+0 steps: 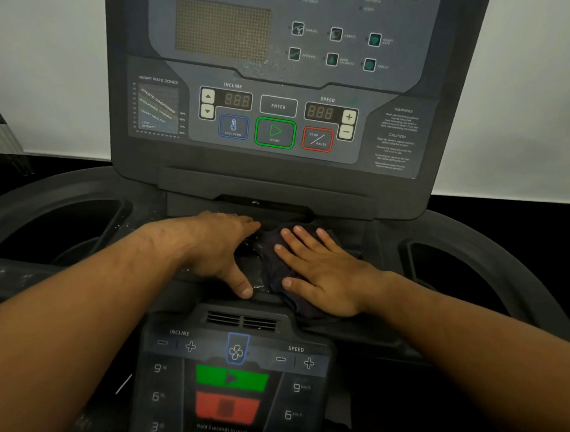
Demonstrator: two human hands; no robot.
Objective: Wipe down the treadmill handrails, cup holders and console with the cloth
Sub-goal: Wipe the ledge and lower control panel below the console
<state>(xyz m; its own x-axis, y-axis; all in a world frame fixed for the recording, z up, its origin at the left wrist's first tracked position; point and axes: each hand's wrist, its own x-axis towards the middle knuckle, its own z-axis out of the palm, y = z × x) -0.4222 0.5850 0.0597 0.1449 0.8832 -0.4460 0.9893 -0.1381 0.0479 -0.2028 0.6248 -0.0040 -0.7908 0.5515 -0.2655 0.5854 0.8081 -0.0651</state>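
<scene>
A dark cloth (pixel 274 249) lies on the flat tray of the treadmill between the upright console (pixel 272 117) and the lower control panel (pixel 233 383). My right hand (pixel 319 267) presses flat on the cloth, fingers spread and pointing up-left. My left hand (pixel 219 249) rests palm down on the tray just left of the cloth, its fingertips near the cloth's upper edge and its thumb stretched toward the vent. Wet streaks shine on the tray between the two hands. The left cup holder (pixel 56 234) and the right cup holder (pixel 444 260) flank the tray.
The upright console carries incline and speed displays, a green start button (pixel 275 132) and a red stop button (pixel 317 139). The lower panel has an air vent (pixel 241 321) and a fan button (pixel 236 350). Curved dark handrails (pixel 524 269) run out to both sides. A pale wall stands behind.
</scene>
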